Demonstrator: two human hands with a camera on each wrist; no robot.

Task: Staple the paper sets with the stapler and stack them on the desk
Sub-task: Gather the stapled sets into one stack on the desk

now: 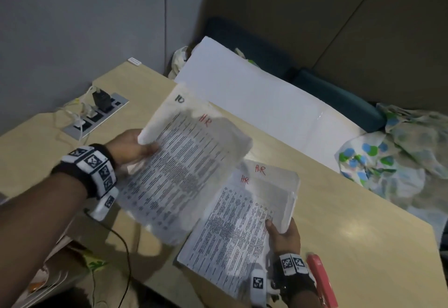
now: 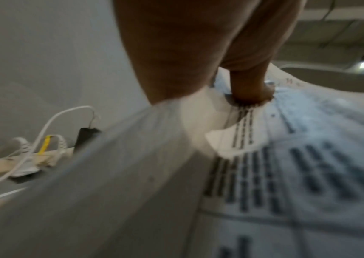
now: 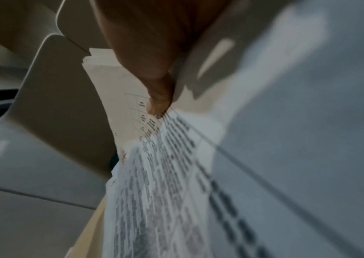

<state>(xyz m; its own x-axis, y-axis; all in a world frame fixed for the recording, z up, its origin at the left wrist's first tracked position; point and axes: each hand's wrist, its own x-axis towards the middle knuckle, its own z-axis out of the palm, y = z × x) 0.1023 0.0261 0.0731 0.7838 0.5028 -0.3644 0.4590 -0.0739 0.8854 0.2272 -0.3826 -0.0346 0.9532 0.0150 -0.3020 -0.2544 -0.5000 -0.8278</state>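
Observation:
My left hand [image 1: 135, 149] grips a printed paper set [image 1: 184, 162] by its left edge and holds it tilted above the desk [image 1: 351, 223]; the thumb [image 2: 249, 90] presses on the top sheet [image 2: 309, 157]. It carries a black "10" and red "HR" marks. My right hand [image 1: 282, 232] pinches the right edge of a second stack of printed sheets [image 1: 242, 218], lower and to the right, thumb [image 3: 159, 97] on top of the paper [image 3: 154, 174]. A red stapler [image 1: 322, 281] lies on the desk just right of my right wrist.
A power strip [image 1: 97, 116] with plugs and white cables sits in the desk at the left. A large white sheet [image 1: 254, 92] lies beyond the desk's far edge, with floral cloth [image 1: 392, 152] at the right. A black cable [image 1: 121, 247] hangs off the near edge.

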